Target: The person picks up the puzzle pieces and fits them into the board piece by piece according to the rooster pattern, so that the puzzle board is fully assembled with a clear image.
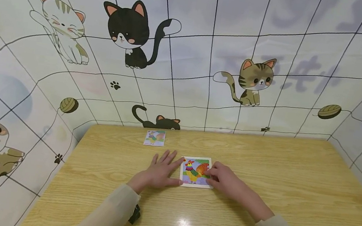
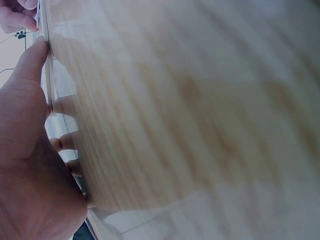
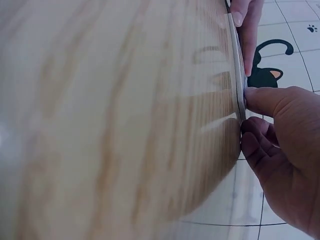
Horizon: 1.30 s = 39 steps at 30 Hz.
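Observation:
A small rooster jigsaw puzzle [image 1: 194, 171] in a white frame lies flat on the wooden table. My left hand [image 1: 160, 170] is spread beside it, fingers straight, with the index fingertip and thumb touching the frame's left side. In the left wrist view, the left thumb [image 2: 33, 62] reaches the frame's edge. My right hand [image 1: 225, 179] is at the right side, fingers bent, with fingertips over the picture's right part. The right wrist view shows one digit of the right hand [image 3: 295, 135] on top of the puzzle and curled fingers against its edge.
A card [image 1: 155, 138] with a similar rooster picture lies near the table's back edge, beyond the left hand. The wooden table [image 1: 295, 181] meets a cloth backdrop [image 1: 194, 65] printed with cats and grid lines on the far side and both flanks.

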{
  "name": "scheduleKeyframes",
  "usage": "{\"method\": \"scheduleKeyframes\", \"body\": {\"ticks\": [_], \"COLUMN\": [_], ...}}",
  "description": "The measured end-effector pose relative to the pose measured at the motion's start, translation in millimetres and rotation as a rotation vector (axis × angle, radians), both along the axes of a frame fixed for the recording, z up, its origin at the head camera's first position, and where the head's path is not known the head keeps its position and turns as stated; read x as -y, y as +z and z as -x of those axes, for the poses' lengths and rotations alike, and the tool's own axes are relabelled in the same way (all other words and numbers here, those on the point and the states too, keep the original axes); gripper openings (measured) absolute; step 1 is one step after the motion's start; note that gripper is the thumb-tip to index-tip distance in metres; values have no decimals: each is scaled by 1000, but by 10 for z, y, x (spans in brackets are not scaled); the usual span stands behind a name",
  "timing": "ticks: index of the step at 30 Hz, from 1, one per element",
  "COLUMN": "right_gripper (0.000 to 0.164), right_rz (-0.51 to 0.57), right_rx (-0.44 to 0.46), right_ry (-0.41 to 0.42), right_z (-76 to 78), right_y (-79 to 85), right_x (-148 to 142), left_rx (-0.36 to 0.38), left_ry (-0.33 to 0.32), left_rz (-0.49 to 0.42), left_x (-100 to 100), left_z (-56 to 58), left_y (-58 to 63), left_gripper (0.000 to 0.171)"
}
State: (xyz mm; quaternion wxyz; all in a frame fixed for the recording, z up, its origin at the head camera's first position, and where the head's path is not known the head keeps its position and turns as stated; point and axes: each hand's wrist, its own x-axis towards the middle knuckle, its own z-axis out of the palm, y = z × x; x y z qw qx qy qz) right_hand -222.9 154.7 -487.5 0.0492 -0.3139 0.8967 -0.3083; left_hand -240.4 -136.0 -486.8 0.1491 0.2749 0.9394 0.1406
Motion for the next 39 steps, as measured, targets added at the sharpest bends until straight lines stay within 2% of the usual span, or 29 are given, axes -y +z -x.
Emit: {"method": "scheduleKeyframes", "body": {"ticks": [3, 8, 15, 28, 33, 39], "right_gripper": [26, 28, 25, 26, 25, 24], "right_rz": [-41, -47, -35, -72, -43, -26], "right_rx": [-42, -69, -50, -103, -86, -71], "right_ry": [24, 38, 6, 61, 48, 42], "right_z": [-17, -21, -10, -20, -51, -63], "right_y": [10, 4, -19, 8, 11, -10], "right_x": [-6, -11, -63, -83, -143, -187], "left_rx": [0, 1, -3, -16, -2, 0], "left_ry": [0, -1, 6, 15, 28, 60], "left_rz": [-6, -11, -2, 26, 1, -19], "left_x": [4, 4, -14, -51, -107, -140], "left_z": [-3, -7, -18, -20, -37, -45], "left_y": [2, 9, 21, 12, 29, -8], "left_gripper": [83, 83, 83, 83, 83, 75]}}
